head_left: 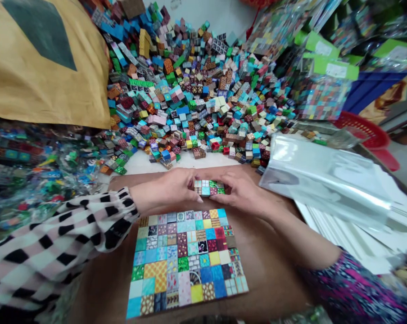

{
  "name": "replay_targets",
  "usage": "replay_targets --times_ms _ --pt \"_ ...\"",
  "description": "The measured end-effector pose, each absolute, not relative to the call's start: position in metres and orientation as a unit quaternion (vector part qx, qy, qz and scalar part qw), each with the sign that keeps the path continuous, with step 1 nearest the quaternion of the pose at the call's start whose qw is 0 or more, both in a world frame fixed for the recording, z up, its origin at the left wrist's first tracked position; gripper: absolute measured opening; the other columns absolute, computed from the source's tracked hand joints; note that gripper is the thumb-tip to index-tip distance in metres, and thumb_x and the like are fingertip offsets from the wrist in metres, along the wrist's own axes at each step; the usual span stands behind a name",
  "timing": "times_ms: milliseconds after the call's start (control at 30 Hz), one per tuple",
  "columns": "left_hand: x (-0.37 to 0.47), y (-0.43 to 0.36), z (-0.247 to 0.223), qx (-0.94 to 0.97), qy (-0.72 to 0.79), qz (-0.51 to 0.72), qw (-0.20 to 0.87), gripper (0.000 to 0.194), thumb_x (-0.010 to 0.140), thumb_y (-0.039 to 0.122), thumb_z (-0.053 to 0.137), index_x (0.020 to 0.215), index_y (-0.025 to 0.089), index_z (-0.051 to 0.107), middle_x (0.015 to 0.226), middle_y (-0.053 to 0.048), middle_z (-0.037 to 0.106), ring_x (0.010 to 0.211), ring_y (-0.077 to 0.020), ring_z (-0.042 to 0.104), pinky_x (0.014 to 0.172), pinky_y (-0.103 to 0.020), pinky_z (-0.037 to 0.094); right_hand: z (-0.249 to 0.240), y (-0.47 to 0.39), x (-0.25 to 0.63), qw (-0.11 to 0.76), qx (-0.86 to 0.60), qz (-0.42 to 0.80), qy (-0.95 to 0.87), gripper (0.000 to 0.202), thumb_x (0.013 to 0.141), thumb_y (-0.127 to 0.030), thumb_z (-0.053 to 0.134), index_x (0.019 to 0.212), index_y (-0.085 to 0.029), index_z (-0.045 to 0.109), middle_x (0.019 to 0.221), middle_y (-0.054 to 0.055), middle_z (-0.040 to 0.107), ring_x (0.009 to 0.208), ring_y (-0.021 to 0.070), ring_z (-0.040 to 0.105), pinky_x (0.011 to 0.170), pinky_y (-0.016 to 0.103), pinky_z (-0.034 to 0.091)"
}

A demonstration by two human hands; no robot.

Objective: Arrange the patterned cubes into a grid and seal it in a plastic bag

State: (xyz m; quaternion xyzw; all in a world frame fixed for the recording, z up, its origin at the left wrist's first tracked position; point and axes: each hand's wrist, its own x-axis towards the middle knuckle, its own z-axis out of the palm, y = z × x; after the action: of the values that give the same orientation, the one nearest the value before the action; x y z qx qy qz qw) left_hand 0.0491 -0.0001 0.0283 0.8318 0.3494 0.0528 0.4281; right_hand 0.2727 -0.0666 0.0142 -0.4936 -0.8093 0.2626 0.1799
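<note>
A short row of small patterned cubes [209, 187] is pinched between my two hands above the brown board. My left hand [176, 188] grips its left end with thumb and fingers. At the right end, my right hand [240, 192] holds it the same way. Just below lies a flat, roughly rectangular layer of colourful cubes [186, 258], packed edge to edge, with neither hand touching it.
A big heap of loose cubes [196, 99] fills the back. Clear plastic bags [325, 175] lie over white sheets [345, 229] at right, near a red basket [362, 128]. Wrapped cube packs [321, 94] stand back right. A yellow sack [48, 63] is at left.
</note>
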Motion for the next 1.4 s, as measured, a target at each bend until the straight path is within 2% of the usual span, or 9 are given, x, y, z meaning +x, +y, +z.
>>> replay_targets --times_ms 100,233,433,667,833,967,1100,1200,1400 --pt "0.047 -0.013 0.038 0.795 0.312 0.049 0.517 0.033 0.076 0.040 0.068 0.098 0.017 0.061 0.079 0.001 0.064 0.068 -0.0131 0.056 0.059 -0.024 0.042 0.022 -0.081 0.282 0.168 -0.470 0.296 -0.814 0.045 0.092 -0.035 0.065 0.136 -0.027 0.059 0.133 0.006 0.066 0.119 0.0253 0.061 0.100 0.040 0.048" --pt "0.046 -0.023 0.046 0.847 0.315 0.016 0.429 0.033 0.092 0.044 0.051 0.095 0.016 0.067 0.088 -0.005 0.071 0.075 -0.0160 0.062 0.068 -0.028 0.047 0.020 -0.091 0.288 0.140 -0.447 0.331 -0.819 0.041 0.090 -0.034 0.070 0.129 -0.022 0.064 0.121 0.007 0.071 0.108 0.0233 0.065 0.094 0.036 0.050" --pt "0.032 -0.037 0.048 0.872 0.356 -0.015 0.336 0.043 0.098 0.043 0.039 0.111 0.017 0.070 0.118 -0.011 0.073 0.106 -0.0220 0.067 0.094 -0.034 0.048 0.022 -0.093 0.285 0.133 -0.417 0.386 -0.812 0.036 0.092 -0.041 0.067 0.120 -0.019 0.068 0.114 0.007 0.072 0.102 0.0212 0.066 0.089 0.034 0.050" --pt "0.011 -0.062 0.038 0.874 0.375 -0.078 0.298 0.051 0.091 0.041 0.052 0.136 0.017 0.057 0.141 -0.013 0.060 0.128 -0.0279 0.057 0.108 -0.043 0.044 0.022 -0.103 0.281 0.146 -0.421 0.345 -0.826 0.029 0.101 -0.032 0.048 0.117 -0.019 0.069 0.107 0.008 0.073 0.098 0.0206 0.066 0.087 0.036 0.051" --pt "0.010 -0.066 0.033 0.882 0.375 -0.078 0.275 0.054 0.089 0.038 0.057 0.137 0.014 0.056 0.140 -0.014 0.060 0.129 -0.0288 0.056 0.110 -0.043 0.042 0.017 -0.112 0.281 0.157 -0.429 0.335 -0.824 0.032 0.103 -0.032 0.044 0.123 -0.020 0.065 0.113 0.010 0.071 0.104 0.0224 0.064 0.092 0.039 0.052" --pt "0.010 -0.068 0.035 0.889 0.372 -0.080 0.255 0.058 0.091 0.044 0.056 0.141 0.014 0.053 0.144 -0.016 0.057 0.133 -0.0303 0.052 0.112 -0.045 0.039 0.020 -0.122 0.284 0.128 -0.499 0.297 -0.804 0.058 0.099 -0.055 0.045 0.142 -0.018 0.052 0.124 0.015 0.064 0.113 0.0286 0.061 0.098 0.047 0.050" --pt "0.011 -0.075 0.037 0.893 0.357 -0.112 0.252 0.095 0.080 0.064 0.065 0.153 0.013 0.034 0.157 -0.021 0.037 0.145 -0.0358 0.035 0.118 -0.052 0.029 0.018 -0.136 0.281 0.090 -0.521 0.261 -0.808 0.110 0.072 -0.085 0.057 0.156 -0.018 0.033 0.158 0.020 0.034 0.143 0.0414 0.035 0.112 0.059 0.037" --pt "0.015 -0.080 0.034 0.900 0.335 -0.140 0.242 0.119 0.067 0.070 0.074 0.157 0.012 0.023 0.162 -0.023 0.026 0.150 -0.0389 0.022 0.120 -0.057 0.020 0.012 -0.146 0.272 0.069 -0.481 0.232 -0.843 0.136 0.055 -0.087 0.068 0.159 -0.013 0.021 0.165 0.023 0.016 0.151 0.0453 0.013 0.120 0.064 0.021" --pt "0.024 -0.083 0.035 0.901 0.325 -0.141 0.251 0.114 0.065 0.063 0.079 0.155 0.015 0.029 0.160 -0.021 0.031 0.150 -0.0394 0.022 0.121 -0.061 0.013 0.003 -0.156 0.261 0.068 -0.443 0.198 -0.872 0.140 0.056 -0.084 0.072 0.160 -0.011 0.015 0.164 0.024 0.015 0.151 0.0449 0.010 0.121 0.066 0.015"
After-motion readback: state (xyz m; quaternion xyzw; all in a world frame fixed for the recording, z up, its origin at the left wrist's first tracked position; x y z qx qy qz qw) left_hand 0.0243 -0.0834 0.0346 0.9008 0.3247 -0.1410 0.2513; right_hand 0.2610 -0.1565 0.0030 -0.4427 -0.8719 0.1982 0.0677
